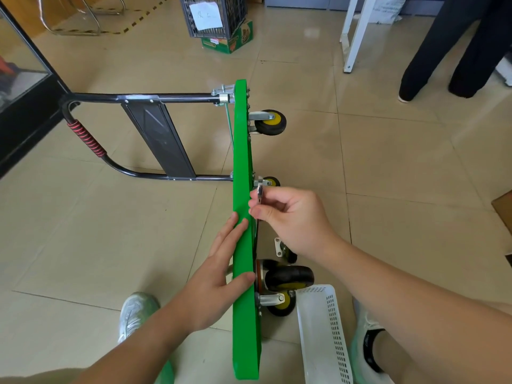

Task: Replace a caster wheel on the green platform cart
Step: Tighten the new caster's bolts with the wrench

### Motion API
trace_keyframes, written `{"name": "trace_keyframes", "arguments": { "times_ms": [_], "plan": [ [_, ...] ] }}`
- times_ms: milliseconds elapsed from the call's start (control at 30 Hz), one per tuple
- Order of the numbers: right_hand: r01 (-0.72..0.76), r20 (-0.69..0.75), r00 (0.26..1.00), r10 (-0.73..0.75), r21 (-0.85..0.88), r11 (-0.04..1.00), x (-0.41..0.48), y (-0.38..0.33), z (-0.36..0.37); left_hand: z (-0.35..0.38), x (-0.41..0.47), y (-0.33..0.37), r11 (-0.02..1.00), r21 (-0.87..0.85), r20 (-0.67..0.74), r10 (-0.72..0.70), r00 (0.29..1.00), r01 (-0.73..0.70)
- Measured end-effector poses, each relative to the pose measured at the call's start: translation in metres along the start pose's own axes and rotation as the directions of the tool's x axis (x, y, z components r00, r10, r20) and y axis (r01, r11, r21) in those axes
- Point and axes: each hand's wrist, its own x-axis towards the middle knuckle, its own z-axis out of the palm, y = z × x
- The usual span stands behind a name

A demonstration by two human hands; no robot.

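The green platform cart [243, 151] stands on its side edge on the floor, its black handle [116, 134] folded out to the left. Black-and-yellow caster wheels stick out to the right: one at the far end [270, 122], one half hidden behind my right hand [271, 180], two near me [291, 277]. My left hand [221, 270] rests flat on the deck's upper edge, thumb over the rim. My right hand [291, 217] pinches a slim metal wrench [259, 194] pointed at the caster mount. A loose caster [284, 249] lies on the floor under my right wrist.
A white perforated plastic basket [324, 333] stands by my right foot. My shoes flank the cart. Another person's dark trouser legs [448, 51] stand at the far right beside a white frame leg [352, 34]. A crate on a green box [221, 23] sits farther back.
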Motion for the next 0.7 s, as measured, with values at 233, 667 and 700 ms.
{"name": "trace_keyframes", "arguments": {
  "times_ms": [233,667,700],
  "plan": [
    [-0.217,0.001,0.976,0.217,0.033,0.976,0.027,0.017,0.004,-0.001,0.001,-0.007,0.999,0.002,-0.007,0.039,0.999,-0.039],
    [-0.320,-0.092,0.933,0.349,0.237,0.917,0.056,0.001,-0.022,-0.004,0.000,-0.004,0.998,0.058,0.030,0.014,0.999,-0.016],
    [-0.270,-0.084,0.952,0.296,0.234,0.934,0.050,-0.008,-0.022,-0.003,0.000,-0.004,0.998,0.053,0.025,0.020,1.000,-0.021]
  ]
}}
